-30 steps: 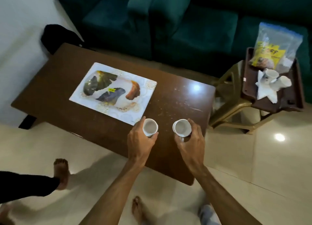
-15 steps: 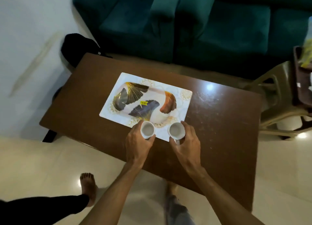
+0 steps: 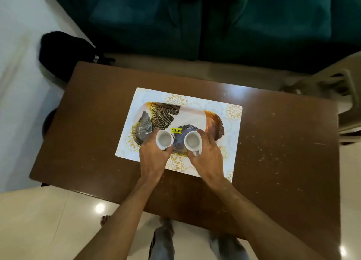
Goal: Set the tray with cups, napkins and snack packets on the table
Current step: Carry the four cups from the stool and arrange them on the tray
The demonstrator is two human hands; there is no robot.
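Dim, warm indoor light. Overhead lamps throw small white glare spots on the glossy floor (image 3: 100, 208) well behind the fingers (image 3: 210, 140), and a soft sheen on the tabletop (image 3: 283, 142) beyond them. The sofa (image 3: 214, 21) sinks into shadow. Edges bow outward; everything looks slightly soft, the legs below blurred.

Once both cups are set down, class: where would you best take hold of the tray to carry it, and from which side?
Probably the tray by its two short rims, one hand from each side. It lies flat on the table, long and rectangular, so end grips should keep it level.
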